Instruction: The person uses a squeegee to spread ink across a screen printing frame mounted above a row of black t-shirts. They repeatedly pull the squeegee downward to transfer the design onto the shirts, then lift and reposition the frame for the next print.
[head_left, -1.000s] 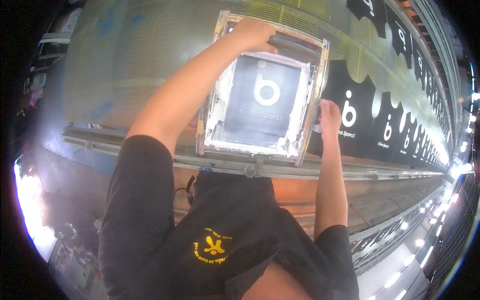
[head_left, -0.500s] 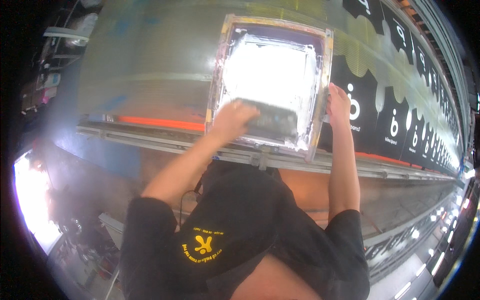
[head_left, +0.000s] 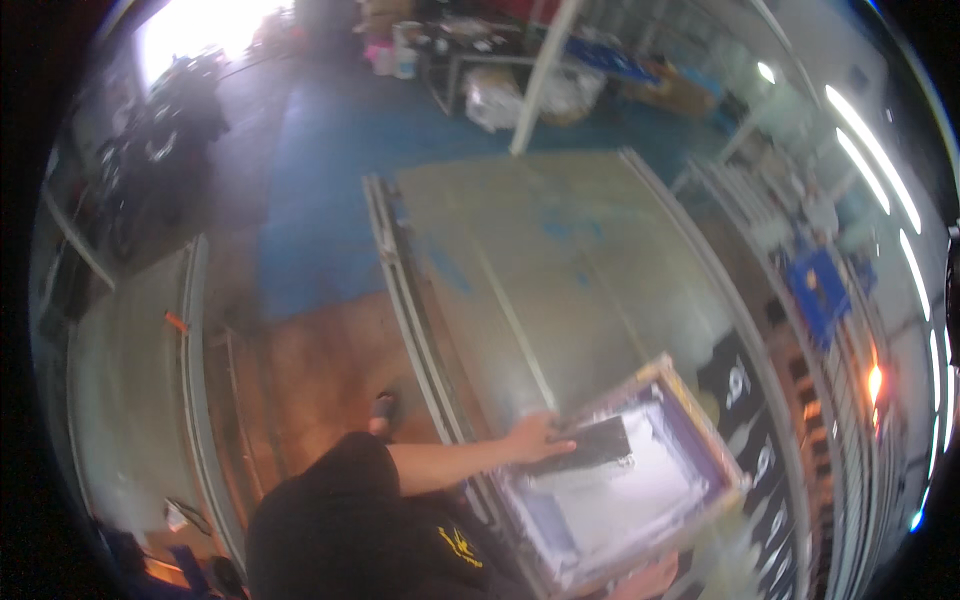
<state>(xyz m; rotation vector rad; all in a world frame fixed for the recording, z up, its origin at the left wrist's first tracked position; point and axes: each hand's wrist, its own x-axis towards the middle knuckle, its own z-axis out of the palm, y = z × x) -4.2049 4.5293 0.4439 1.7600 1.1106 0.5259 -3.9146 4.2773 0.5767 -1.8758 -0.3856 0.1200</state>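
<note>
On the long counter [head_left: 560, 260], the left hand [head_left: 535, 437] is gripping a dark squeegee [head_left: 590, 445] inside the wood-framed printing screen [head_left: 625, 480], while the right hand [head_left: 650, 578] is clutching its near edge.

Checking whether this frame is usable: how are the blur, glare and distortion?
Head view: soft motion blur throughout; daylight blows out the top left, ceiling lights streak down the right rim; fisheye bends the long table edges; the left hand on the squeegee and the screen frame remain recognisable.

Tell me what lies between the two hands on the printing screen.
In the head view, the screen's pale mesh spans between the left hand, on the dark squeegee, and the right hand at the frame's near edge.
</note>
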